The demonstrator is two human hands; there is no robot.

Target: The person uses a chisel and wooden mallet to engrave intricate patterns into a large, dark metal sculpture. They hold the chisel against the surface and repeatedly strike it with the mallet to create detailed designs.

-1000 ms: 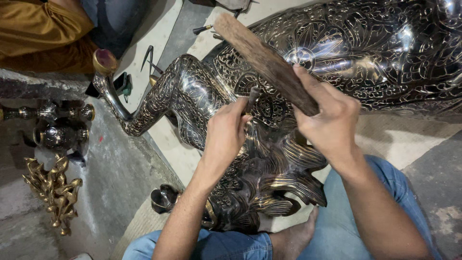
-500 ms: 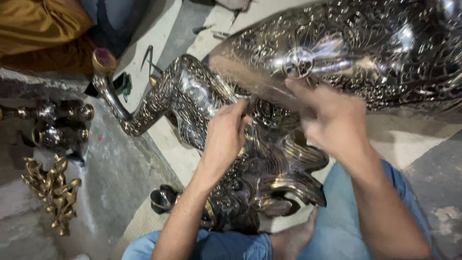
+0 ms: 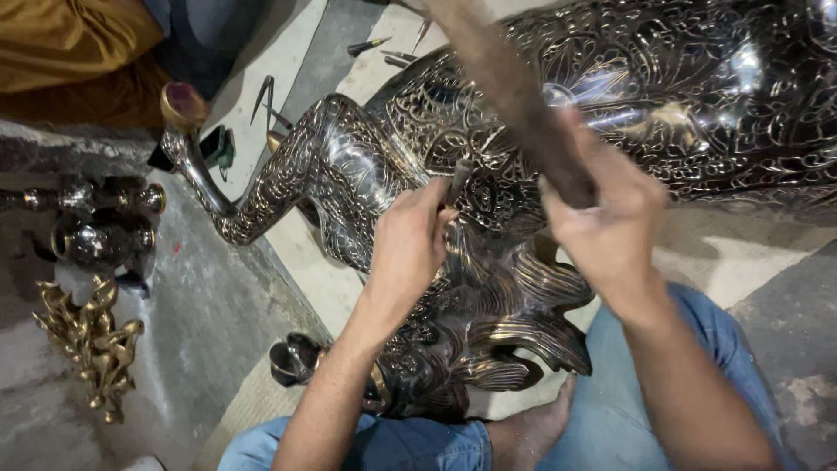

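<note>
On grey concrete floor [image 3: 200,305]: engraved metal statue [image 3: 663,96]; left fingers [image 3: 432,205] pinching chisel [image 3: 458,179], right gripping wooden mallet [image 3: 514,87].

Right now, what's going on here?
A person seated on the floor is working an ornate dark metal animal statue lying on its side. The left hand holds a small chisel-like punch against the engraved surface near the leg joint. The right hand grips a wooden stick, raised above the punch and motion-blurred. To the left on the floor sit a dark metal vessel and a gold-coloured ornament. Small hand tools lie beyond the statue.
</note>
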